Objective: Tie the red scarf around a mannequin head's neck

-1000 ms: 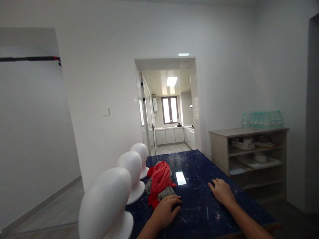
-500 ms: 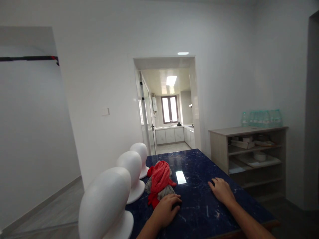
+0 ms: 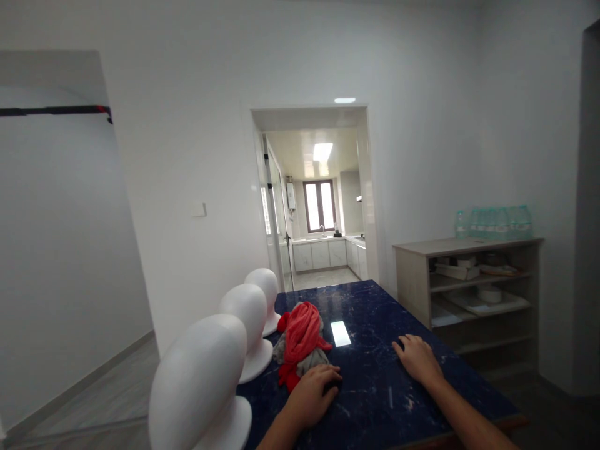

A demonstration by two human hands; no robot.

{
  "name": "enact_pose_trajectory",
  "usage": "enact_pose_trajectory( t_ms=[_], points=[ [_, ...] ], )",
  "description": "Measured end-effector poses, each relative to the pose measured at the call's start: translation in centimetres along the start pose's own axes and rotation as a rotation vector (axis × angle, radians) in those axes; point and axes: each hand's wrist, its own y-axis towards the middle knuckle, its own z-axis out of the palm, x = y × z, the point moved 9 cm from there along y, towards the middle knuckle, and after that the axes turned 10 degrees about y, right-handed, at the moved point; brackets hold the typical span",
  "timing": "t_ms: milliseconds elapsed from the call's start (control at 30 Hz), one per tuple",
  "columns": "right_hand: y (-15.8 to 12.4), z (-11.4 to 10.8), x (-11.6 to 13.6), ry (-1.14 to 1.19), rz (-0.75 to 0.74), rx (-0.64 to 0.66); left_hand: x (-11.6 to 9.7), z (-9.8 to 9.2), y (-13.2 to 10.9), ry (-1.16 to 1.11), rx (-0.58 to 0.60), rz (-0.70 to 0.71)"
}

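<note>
A: Where are the hands?

B: Both lie palm down on the dark blue table [image 3: 370, 300]. The left hand [image 3: 312, 394] rests near the front edge, just beside the pile of red and grey cloth [image 3: 300, 340]. Its fingers are a little curled and close together, holding nothing. It may touch the cloth; I cannot tell.

A: And the other one?

B: The right hand [image 3: 419, 359] sits flat nearer the right edge, well apart from the cloth, fingers loosely spread, empty.

A: What are the white things?

B: 3 white foam heads [image 3: 201, 381] stand in a row along the left edge, maybe so the middle stays free. A wooden shelf [image 3: 469, 287] stands by the wall.
</note>
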Motion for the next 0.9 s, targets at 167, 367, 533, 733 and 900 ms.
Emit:
enact_pose_trajectory(
  t_ms=[167, 367, 533, 733, 900],
  points=[
    [-0.1, -0.1, 0.1, -0.003, 0.006, -0.006, 0.1, 0.1, 0.0, 0.003, -0.007, 0.004],
    [-0.3, -0.4, 0.3, -0.008, 0.010, -0.010, 0.2, 0.2, 0.1, 0.001, -0.004, -0.005],
    [-0.4, -0.6, 0.4, -0.001, 0.003, -0.009, 0.0, 0.0, 0.1, -0.007, -0.010, -0.001],
    [-0.4, -0.6, 0.5, 0.002, -0.005, -0.005, 0.0, 0.1, 0.0, -0.001, -0.011, 0.006],
    [-0.4, -0.7, 0.6, -0.002, -0.002, -0.009, -1.3, -1.0, 0.0, 0.105, -0.028, 0.066]
  ],
)
